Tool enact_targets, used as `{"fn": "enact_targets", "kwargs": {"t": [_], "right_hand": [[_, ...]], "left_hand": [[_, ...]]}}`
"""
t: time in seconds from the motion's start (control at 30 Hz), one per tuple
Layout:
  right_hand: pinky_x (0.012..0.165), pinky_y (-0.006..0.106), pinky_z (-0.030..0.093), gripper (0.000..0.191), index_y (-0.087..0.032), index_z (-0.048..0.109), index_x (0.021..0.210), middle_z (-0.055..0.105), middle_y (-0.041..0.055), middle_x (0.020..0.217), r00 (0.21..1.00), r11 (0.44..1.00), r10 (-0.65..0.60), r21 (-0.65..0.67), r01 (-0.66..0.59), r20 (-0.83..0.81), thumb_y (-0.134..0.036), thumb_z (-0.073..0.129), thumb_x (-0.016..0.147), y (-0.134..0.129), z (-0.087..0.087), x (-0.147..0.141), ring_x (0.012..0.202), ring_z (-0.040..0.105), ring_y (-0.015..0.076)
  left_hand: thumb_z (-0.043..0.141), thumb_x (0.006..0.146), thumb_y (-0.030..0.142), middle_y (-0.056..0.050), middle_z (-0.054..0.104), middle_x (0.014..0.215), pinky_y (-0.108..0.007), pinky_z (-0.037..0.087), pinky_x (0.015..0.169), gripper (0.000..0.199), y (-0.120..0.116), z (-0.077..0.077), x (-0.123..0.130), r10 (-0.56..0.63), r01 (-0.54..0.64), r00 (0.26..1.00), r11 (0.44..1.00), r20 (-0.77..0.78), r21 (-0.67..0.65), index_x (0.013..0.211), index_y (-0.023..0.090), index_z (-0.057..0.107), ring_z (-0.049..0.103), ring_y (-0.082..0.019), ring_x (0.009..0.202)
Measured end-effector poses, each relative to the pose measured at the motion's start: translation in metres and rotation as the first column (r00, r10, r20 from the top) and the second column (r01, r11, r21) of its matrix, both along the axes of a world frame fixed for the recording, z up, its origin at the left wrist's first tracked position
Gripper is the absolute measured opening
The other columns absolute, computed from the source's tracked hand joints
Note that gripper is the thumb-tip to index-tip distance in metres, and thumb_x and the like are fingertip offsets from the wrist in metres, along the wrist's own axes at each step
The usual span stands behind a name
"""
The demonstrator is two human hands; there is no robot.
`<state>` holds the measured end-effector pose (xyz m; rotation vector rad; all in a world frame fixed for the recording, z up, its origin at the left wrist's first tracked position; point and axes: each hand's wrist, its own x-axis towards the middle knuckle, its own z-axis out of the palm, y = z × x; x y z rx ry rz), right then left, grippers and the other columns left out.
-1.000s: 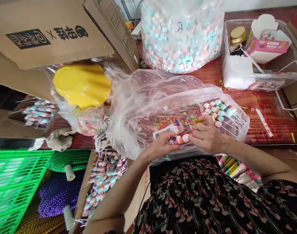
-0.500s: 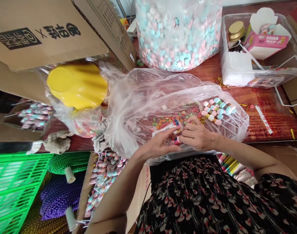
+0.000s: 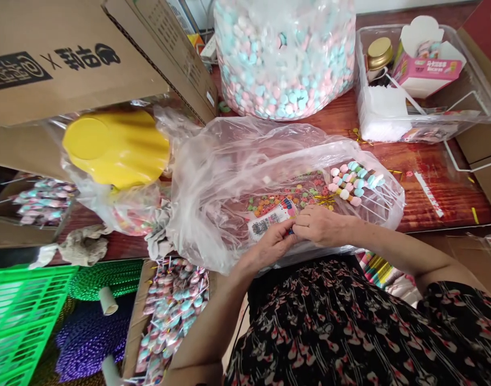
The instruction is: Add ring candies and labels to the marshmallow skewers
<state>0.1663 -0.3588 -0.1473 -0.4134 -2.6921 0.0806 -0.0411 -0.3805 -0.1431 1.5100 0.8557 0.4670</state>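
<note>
My left hand (image 3: pixel 272 245) and my right hand (image 3: pixel 318 225) meet over a transparent plastic bag (image 3: pixel 225 182), their fingertips pinched together on a small candy stick (image 3: pixel 290 231). Only a speck of blue candy shows between my fingers; the rest is hidden. A printed paper label (image 3: pixel 270 219) lies just beyond my left hand. Small round orange and green candies (image 3: pixel 285 198) are scattered inside the bag. Several white sticks threaded with pink, white and blue candy beads (image 3: pixel 356 182) lie to the right, beyond my right hand.
A huge bag of pink and blue candies (image 3: pixel 285 59) stands on the reddish wooden table (image 3: pixel 442 198). A plastic tray (image 3: pixel 426 128) holds a jar and a pink box. A yellow lid (image 3: pixel 116 147) and cardboard boxes lie left; a box of finished candy sticks (image 3: pixel 173 305) sits below.
My hands have drawn closer and now cover the pink and white candies they held. The whole scene has shifted left in the view as my head turned.
</note>
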Motion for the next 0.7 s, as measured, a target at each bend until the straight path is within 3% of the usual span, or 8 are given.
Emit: {"fn": "enact_targets", "kwargs": {"t": [0.07, 0.13, 0.2, 0.3, 0.4, 0.53, 0.6, 0.7], "right_hand": [[0.067, 0.031, 0.032, 0.028, -0.016, 0.060, 0.080, 0.060, 0.0024, 0.074, 0.999, 1.000, -0.021, 0.012, 0.021, -0.041, -0.016, 0.041, 0.099, 0.000, -0.001, -0.001, 0.069, 0.047, 0.0154], [0.067, 0.030, 0.032, 0.026, -0.017, 0.061, 0.082, 0.060, 0.0015, 0.073, 0.996, 0.999, -0.043, 0.023, 0.045, -0.082, -0.018, 0.043, 0.100, 0.003, 0.003, 0.002, 0.070, 0.048, 0.0147], [0.068, 0.030, 0.032, 0.022, -0.017, 0.062, 0.085, 0.061, 0.0016, 0.075, 0.993, 0.998, -0.053, 0.034, 0.057, -0.102, -0.021, 0.045, 0.100, 0.007, 0.009, 0.006, 0.071, 0.049, 0.0142], [0.070, 0.030, 0.034, 0.019, -0.016, 0.062, 0.090, 0.063, 0.0032, 0.080, 0.987, 0.997, -0.074, 0.026, 0.078, -0.141, -0.019, 0.046, 0.099, 0.013, 0.015, 0.010, 0.073, 0.051, 0.0142], [0.067, 0.028, 0.035, 0.021, -0.015, 0.062, 0.087, 0.061, 0.0039, 0.077, 0.982, 0.991, -0.131, -0.055, 0.124, -0.136, -0.015, 0.043, 0.097, 0.017, 0.012, 0.009, 0.070, 0.050, 0.0139], [0.057, 0.026, 0.033, 0.024, -0.016, 0.059, 0.076, 0.057, 0.0023, 0.069, 0.972, 0.978, -0.123, -0.189, 0.085, -0.202, -0.015, 0.043, 0.095, 0.013, 0.005, 0.003, 0.061, 0.045, 0.0129], [0.059, 0.025, 0.038, 0.020, -0.016, 0.061, 0.083, 0.059, 0.0020, 0.073, 0.904, 0.930, -0.230, -0.355, 0.094, -0.362, -0.017, 0.045, 0.096, 0.008, 0.003, 0.000, 0.064, 0.049, 0.0119], [0.058, 0.022, 0.043, 0.017, -0.018, 0.062, 0.106, 0.062, 0.0008, 0.087, 0.642, 0.703, -0.584, -0.705, 0.095, -0.496, -0.027, 0.058, 0.092, -0.006, -0.002, -0.008, 0.062, 0.050, 0.0085]], "left_hand": [[0.068, 0.085, 0.041, -0.005, 0.067, 0.104, -0.030, 0.047, 0.089, 0.056, 0.001, 0.001, -0.008, 0.051, -0.050, 0.998, 0.999, 0.045, -0.021, 0.135, 0.019, 0.057, 0.060, -0.019, 0.096], [0.070, 0.084, 0.039, -0.006, 0.069, 0.107, -0.029, 0.048, 0.087, 0.058, 0.003, 0.002, -0.016, 0.075, -0.074, 0.997, 0.996, 0.035, -0.041, 0.137, 0.021, 0.057, 0.062, -0.018, 0.094], [0.067, 0.086, 0.042, -0.006, 0.071, 0.093, -0.027, 0.049, 0.077, 0.041, 0.003, 0.002, -0.020, 0.108, -0.109, 0.994, 0.993, -0.022, -0.036, 0.118, 0.017, 0.071, 0.062, -0.016, 0.081], [0.065, 0.086, 0.047, -0.002, 0.066, 0.071, -0.025, 0.046, 0.064, 0.036, -0.001, -0.001, -0.014, 0.285, -0.284, 0.958, 0.959, -0.045, 0.018, 0.092, 0.015, 0.078, 0.055, -0.013, 0.065], [0.065, 0.086, 0.048, -0.001, 0.065, 0.070, -0.026, 0.046, 0.065, 0.033, -0.007, -0.007, -0.001, 0.451, -0.450, 0.892, 0.885, 0.020, 0.121, 0.085, 0.017, 0.077, 0.054, -0.013, 0.066], [0.065, 0.087, 0.044, -0.001, 0.062, 0.069, -0.026, 0.046, 0.066, 0.029, -0.011, -0.012, 0.008, 0.496, -0.495, 0.866, 0.838, 0.058, 0.231, 0.077, 0.018, 0.074, 0.053, -0.013, 0.066], [0.065, 0.087, 0.043, -0.001, 0.062, 0.072, -0.026, 0.046, 0.068, 0.026, -0.010, -0.012, 0.009, 0.576, -0.585, 0.810, 0.782, 0.107, 0.216, 0.082, 0.019, 0.074, 0.054, -0.013, 0.068], [0.066, 0.087, 0.042, 0.000, 0.065, 0.080, -0.027, 0.048, 0.073, 0.021, -0.009, -0.012, 0.013, 0.689, -0.716, 0.698, 0.673, 0.197, 0.186, 0.089, 0.023, 0.075, 0.056, -0.013, 0.074]]}}
